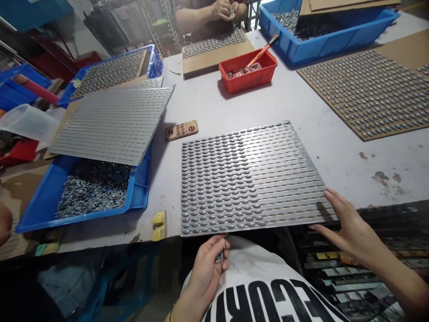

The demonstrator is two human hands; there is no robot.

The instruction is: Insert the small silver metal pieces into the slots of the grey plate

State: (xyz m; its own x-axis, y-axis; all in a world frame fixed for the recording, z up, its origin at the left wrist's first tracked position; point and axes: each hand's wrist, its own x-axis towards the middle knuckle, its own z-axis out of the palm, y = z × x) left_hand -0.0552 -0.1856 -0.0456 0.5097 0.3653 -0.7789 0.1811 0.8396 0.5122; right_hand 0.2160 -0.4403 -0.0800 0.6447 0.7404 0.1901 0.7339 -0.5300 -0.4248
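Observation:
A grey slotted panel (288, 179) lies on the table in front of me. Rows of small oval metal pieces (214, 183) cover its left half, while bare slots show on the right half. My left hand (211, 264) is closed just below the panel's front edge, with a few small grey metal pieces (219, 257) showing between thumb and fingers. At the panel's front right corner, my right hand (348, 226) grips the edges, fingers at the side and thumb at the front. A blue bin (139, 194) of loose grey pieces (92, 194) stands to the left.
More slotted panels (114, 125) rest across the left bin. Farther back are a red tray (248, 80) holding a brush, and a large blue bin (331, 42). A filled board (375, 94) lies right; a wooden plaque (181, 129) lies near. Another person's hands (228, 10) work opposite.

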